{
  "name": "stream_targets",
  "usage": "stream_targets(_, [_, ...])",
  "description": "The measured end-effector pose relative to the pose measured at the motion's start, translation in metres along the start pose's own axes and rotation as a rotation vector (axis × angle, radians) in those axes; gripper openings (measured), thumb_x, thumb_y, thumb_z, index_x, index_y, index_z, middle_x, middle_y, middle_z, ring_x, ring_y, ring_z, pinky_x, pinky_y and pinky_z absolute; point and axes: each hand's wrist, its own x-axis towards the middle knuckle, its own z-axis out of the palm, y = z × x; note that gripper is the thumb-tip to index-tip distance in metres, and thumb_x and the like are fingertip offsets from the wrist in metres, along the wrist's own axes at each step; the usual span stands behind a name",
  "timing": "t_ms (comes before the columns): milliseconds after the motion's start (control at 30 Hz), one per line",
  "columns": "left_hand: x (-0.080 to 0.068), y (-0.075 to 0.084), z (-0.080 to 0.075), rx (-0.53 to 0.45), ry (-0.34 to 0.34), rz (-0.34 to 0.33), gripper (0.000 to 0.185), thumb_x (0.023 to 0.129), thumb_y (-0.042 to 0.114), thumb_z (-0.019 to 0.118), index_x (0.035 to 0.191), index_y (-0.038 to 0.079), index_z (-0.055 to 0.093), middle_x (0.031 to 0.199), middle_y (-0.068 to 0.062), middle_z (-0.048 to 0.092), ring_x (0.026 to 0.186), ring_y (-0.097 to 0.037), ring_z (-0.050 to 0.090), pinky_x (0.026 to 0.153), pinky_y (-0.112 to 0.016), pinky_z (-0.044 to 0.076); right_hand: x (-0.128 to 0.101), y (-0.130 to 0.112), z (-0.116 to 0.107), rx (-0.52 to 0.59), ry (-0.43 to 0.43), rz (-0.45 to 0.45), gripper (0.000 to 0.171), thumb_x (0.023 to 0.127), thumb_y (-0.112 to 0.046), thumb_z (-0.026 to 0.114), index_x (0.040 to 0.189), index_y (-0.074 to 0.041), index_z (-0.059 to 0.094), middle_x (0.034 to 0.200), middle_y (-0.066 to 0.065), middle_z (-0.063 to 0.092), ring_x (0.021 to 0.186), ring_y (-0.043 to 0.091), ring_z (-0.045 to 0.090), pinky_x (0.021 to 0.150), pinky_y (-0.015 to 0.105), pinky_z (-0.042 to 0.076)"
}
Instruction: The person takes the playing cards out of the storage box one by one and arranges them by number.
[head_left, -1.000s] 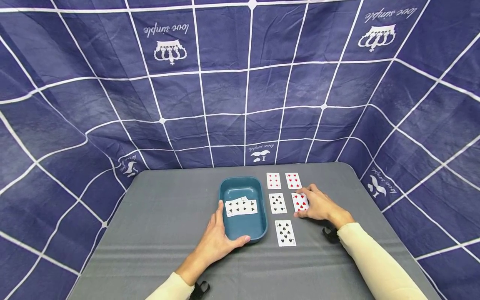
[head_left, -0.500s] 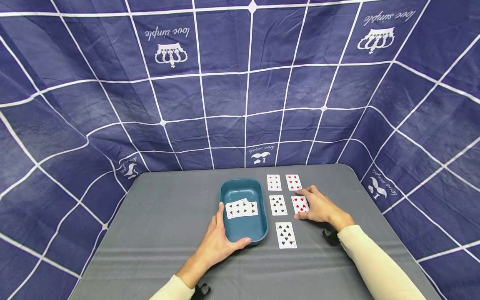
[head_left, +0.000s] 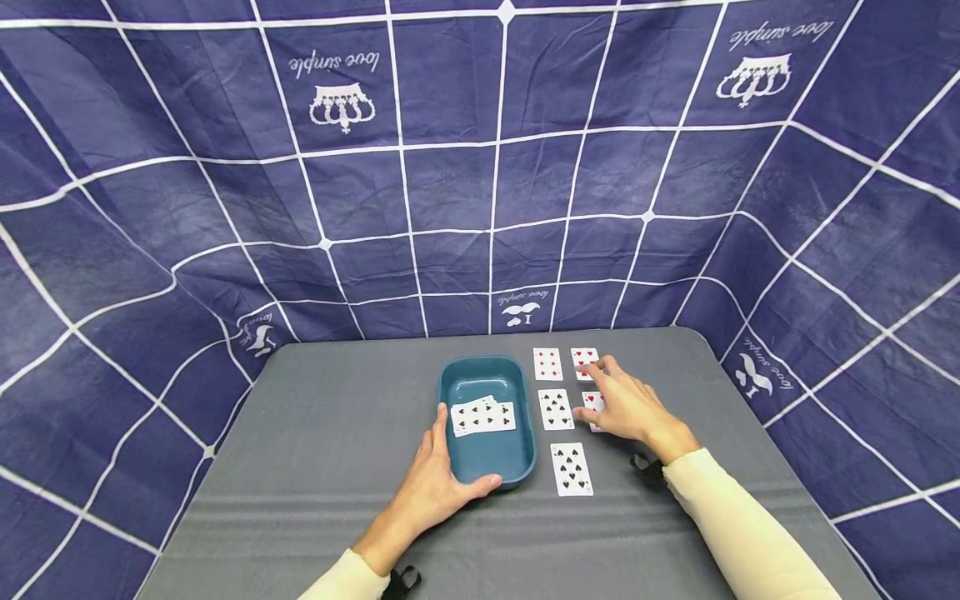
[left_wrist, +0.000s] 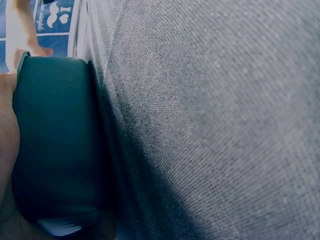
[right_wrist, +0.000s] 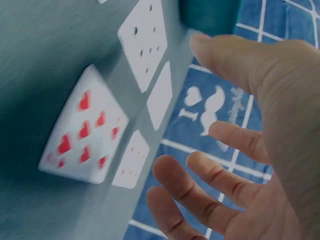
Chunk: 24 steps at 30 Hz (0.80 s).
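Note:
In the head view a teal plastic tray (head_left: pixel 487 362) holds a few overlapping black-suit playing cards (head_left: pixel 483 416). My left hand (head_left: pixel 431 479) holds the tray at its near-left corner, fingers along the left side and thumb at the near rim. My right hand (head_left: pixel 628 404) hovers above a hearts playing card (head_left: pixel 593 402), partly covering it. In the right wrist view the fingers are spread and hold nothing, and that hearts card (right_wrist: pixel 82 130) lies face up, apart from the hand.
Beside the tray lie a diamonds card (head_left: pixel 547 364), another hearts card (head_left: pixel 586 357) at the back, and spades cards (head_left: pixel 556 409) in the left column, one (head_left: pixel 572 469) nearest. A grey cloth (head_left: pixel 337 417) covers the table. Blue checked fabric (head_left: pixel 450 183) hangs behind and at both sides.
My right hand was at the edges of the hearts card; it has now lifted and shifted slightly left and back, leaving the card on the table. My left hand and the tray stay put.

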Motion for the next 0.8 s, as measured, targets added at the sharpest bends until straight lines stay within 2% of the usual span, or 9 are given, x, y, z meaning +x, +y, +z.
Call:
stream_targets(167, [0.0, 0.0, -0.001, -0.001, 0.0, 0.001, 0.156, 0.076, 0.076, 0.1, 0.186, 0.004, 0.016, 0.166, -0.032, 0.055, 0.152, -0.048, 0.06, 0.124, -0.064, 0.054, 0.007, -0.019, -0.004, 0.005, 0.04, -0.055, 0.073, 0.096, -0.04, 0.097, 0.16, -0.019, 0.066, 0.144, 0.017, 0.066, 0.091, 0.035, 0.078, 0.069, 0.062, 0.063])
stream_targets(433, [-0.001, 0.001, 0.0, -0.012, -0.008, -0.008, 0.156, 0.076, 0.075, 0.101, 0.187, 0.008, 0.014, 0.168, -0.032, 0.054, 0.153, -0.047, 0.058, 0.124, -0.064, 0.054, 0.017, -0.049, -0.009, -0.027, 0.056, -0.132, 0.071, 0.098, -0.04, 0.095, 0.159, -0.017, 0.067, 0.146, 0.014, 0.068, 0.11, 0.039, 0.079, 0.075, 0.061, 0.066])
stream_targets(800, [0.0, -0.001, -0.001, -0.007, -0.014, -0.009, 0.157, 0.076, 0.075, 0.101, 0.187, 0.006, 0.014, 0.167, -0.033, 0.054, 0.151, -0.048, 0.06, 0.122, -0.065, 0.055, 0.031, -0.082, -0.006, -0.022, 0.057, -0.22, 0.07, 0.098, -0.04, 0.096, 0.158, -0.017, 0.07, 0.139, 0.014, 0.07, 0.108, 0.034, 0.078, 0.084, 0.058, 0.066])
